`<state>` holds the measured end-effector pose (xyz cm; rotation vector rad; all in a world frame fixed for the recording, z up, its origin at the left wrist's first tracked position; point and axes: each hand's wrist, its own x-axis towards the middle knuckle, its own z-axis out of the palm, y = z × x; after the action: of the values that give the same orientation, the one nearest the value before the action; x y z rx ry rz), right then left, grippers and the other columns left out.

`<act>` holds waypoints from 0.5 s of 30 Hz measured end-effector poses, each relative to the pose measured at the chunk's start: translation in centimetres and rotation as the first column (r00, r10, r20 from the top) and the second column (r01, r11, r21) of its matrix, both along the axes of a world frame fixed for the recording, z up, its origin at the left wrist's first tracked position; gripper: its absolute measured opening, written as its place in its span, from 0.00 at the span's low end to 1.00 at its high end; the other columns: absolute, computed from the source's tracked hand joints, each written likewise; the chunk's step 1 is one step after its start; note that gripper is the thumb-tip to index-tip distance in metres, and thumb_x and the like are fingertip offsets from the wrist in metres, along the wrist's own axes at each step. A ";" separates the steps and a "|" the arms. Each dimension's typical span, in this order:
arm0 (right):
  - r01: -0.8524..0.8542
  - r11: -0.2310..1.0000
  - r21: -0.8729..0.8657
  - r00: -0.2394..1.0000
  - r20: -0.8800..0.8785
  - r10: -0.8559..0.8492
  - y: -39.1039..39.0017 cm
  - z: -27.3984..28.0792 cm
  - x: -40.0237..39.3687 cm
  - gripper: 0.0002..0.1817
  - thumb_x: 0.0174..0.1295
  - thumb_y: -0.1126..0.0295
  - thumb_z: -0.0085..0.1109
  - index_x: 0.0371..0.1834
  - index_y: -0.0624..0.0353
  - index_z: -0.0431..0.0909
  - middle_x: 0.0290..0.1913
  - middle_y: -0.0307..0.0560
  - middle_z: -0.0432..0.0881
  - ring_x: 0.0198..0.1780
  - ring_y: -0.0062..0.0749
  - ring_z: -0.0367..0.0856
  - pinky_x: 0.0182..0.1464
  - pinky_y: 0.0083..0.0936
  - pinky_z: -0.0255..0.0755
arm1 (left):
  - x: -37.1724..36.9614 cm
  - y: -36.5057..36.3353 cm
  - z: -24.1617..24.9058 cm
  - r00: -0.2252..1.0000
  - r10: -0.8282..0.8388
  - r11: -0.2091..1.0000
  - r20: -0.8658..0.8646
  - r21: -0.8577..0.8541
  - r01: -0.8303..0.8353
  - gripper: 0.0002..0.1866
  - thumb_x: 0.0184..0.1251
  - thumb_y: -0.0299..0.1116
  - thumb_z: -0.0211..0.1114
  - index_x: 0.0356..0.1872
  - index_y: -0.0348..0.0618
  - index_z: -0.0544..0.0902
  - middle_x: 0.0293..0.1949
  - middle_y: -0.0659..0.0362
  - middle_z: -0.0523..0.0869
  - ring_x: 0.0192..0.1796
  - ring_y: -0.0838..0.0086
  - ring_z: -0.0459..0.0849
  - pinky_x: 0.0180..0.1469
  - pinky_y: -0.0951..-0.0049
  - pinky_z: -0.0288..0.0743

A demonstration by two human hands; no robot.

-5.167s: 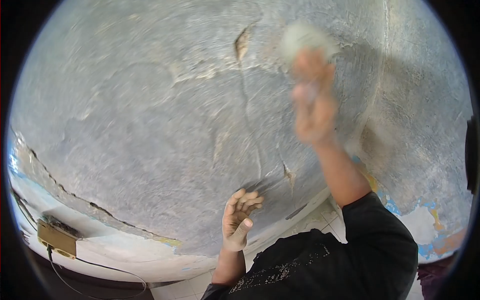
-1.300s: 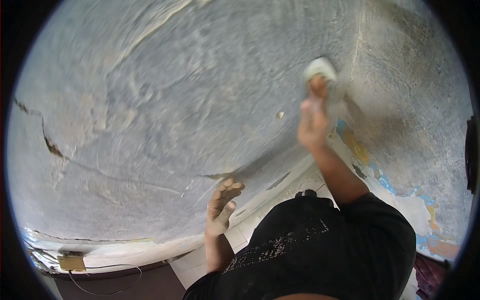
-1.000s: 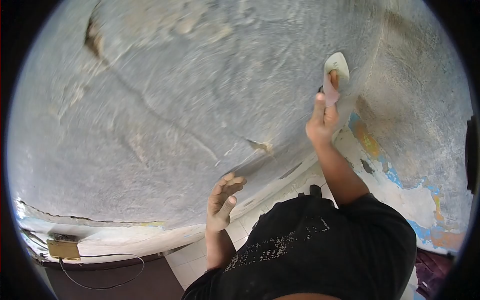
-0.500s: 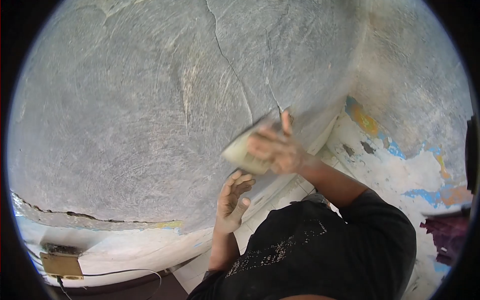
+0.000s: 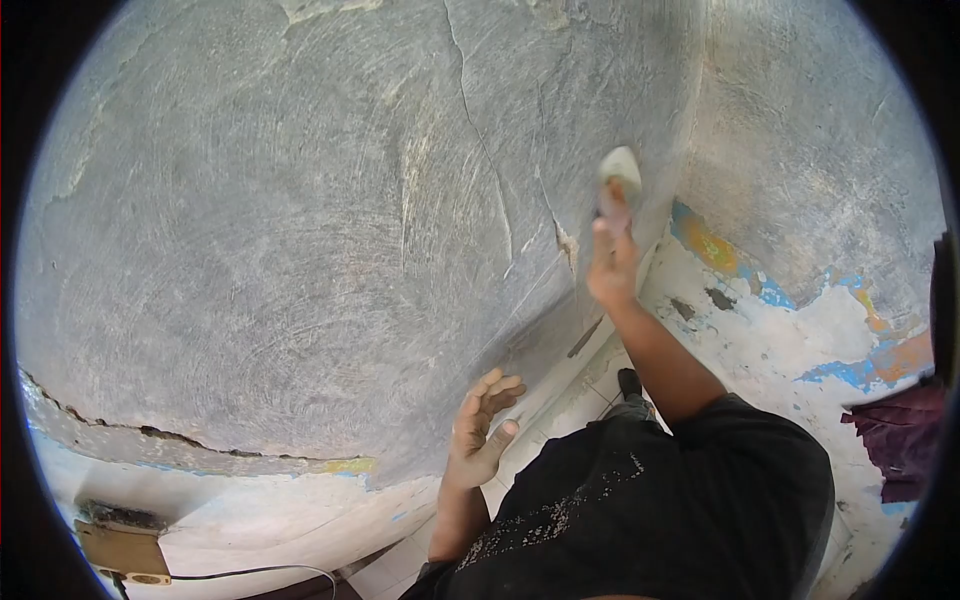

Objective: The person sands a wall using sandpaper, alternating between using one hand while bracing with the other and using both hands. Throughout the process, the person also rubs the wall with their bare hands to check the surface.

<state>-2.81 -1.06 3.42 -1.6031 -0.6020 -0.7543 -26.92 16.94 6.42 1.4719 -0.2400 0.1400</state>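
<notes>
My right hand (image 5: 613, 265) is raised to the grey plastered wall (image 5: 300, 250), its fingers closed round a plastering float (image 5: 621, 168). The float is pale and smeared by motion, its near end hidden in my grip. It lies over the wall close to the inside corner, above a chipped spot where a crack (image 5: 548, 200) ends. Lower down, my left hand (image 5: 480, 430) hovers by the wall's lower part with the fingers loosely curved and the thumb apart. Nothing is in it.
Another wall (image 5: 780, 340) with peeling white, blue and orange paint meets the plaster at the right. A power socket box (image 5: 125, 550) with a cable (image 5: 250, 572) sits at lower left. Dark red cloth (image 5: 900, 440) hangs at the right edge. Pale floor tiles (image 5: 575, 405) show below.
My right hand has swept the float up and to the right, toward the corner, turning it more upright. My left hand has dropped slightly, and the view has shifted a little.
</notes>
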 end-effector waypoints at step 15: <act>0.077 0.932 -0.354 0.934 0.354 0.057 -4.8 0.4 1.3 0.23 0.74 0.64 0.39 0.67 0.64 0.67 0.69 0.58 0.67 0.75 0.46 0.58 0.76 0.45 0.42 | 6.2 -4.8 -0.5 0.987 -0.113 0.992 -0.116 0.039 0.118 0.33 0.67 0.32 0.63 0.70 0.37 0.61 0.64 0.49 0.74 0.65 0.58 0.74 0.66 0.58 0.64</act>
<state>-1.51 -5.87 3.87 -1.8175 -1.0497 -0.9991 -20.75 12.17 5.90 1.5023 -0.2371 -0.0428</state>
